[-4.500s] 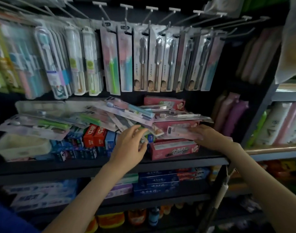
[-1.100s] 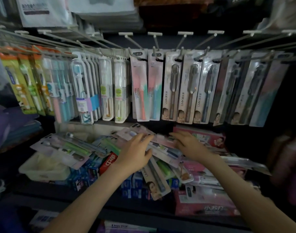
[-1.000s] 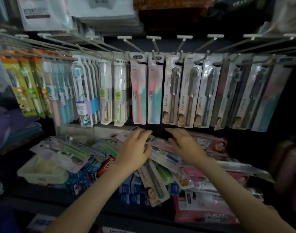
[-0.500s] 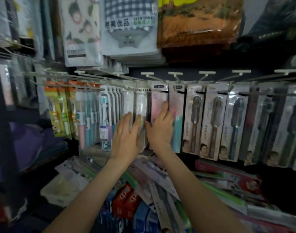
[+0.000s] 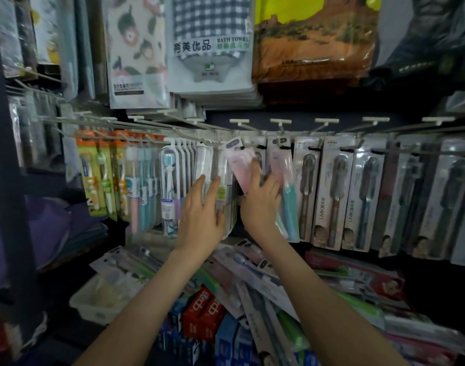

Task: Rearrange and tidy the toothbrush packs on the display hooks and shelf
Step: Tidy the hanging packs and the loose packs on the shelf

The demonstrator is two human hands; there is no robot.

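Note:
A row of toothbrush packs hangs from white display hooks (image 5: pixel 278 125) across the middle. My left hand (image 5: pixel 202 217) lies flat with straight fingers against the clear packs (image 5: pixel 207 165) hanging at centre left. My right hand (image 5: pixel 260 202) grips a pink pack (image 5: pixel 239 165) that hangs tilted, top leaning left, on its hook. A pink and teal pack (image 5: pixel 286 180) hangs just right of it. Loose toothbrush packs (image 5: pixel 255 276) lie in a heap on the shelf below my arms.
Grey boxed packs (image 5: pixel 334 191) fill the hooks to the right, orange-topped packs (image 5: pixel 94 175) those to the left. Bath towel bags (image 5: pixel 210 43) hang above. Red and blue toothpaste boxes (image 5: pixel 205 315) and a white tray (image 5: pixel 99 297) sit on the shelf.
Both hands rose from the heap on the shelf to the hanging packs. In the last half second my right hand took hold of the pink pack and tilted it.

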